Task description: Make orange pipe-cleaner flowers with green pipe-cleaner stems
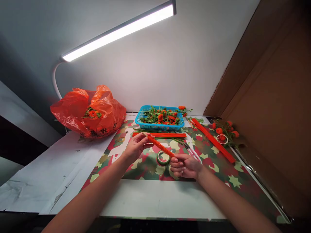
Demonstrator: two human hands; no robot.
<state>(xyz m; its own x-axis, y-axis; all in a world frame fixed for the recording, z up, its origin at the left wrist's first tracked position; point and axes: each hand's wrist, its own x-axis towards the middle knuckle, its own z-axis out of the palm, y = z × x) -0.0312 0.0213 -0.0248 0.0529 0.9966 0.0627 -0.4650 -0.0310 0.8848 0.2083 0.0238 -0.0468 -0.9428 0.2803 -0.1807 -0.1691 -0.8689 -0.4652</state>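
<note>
An orange pipe cleaner coiled into a long spiral (160, 147) stretches between my two hands, slanting down to the right. My left hand (137, 147) pinches its upper end, where a thin pale tip sticks out past the fingers. Around the lower end, the fingers of my right hand (184, 165) are curled closed. Just below the spiral, a roll of green tape (163, 158) lies on the patterned mat (145, 171). Beside my right hand rest pink-handled scissors (191, 152). A bundle of straight orange pipe cleaners (167, 135) and some green stems lie behind the hands.
A blue basket (138, 122) at the back holds orange flowers on green stems. On the left stands a red plastic bag (109, 111) with more flowers. Another orange bundle (213, 140), a white ring (222, 139) and flowers (219, 130) lie right. A lamp (121, 30) hangs above.
</note>
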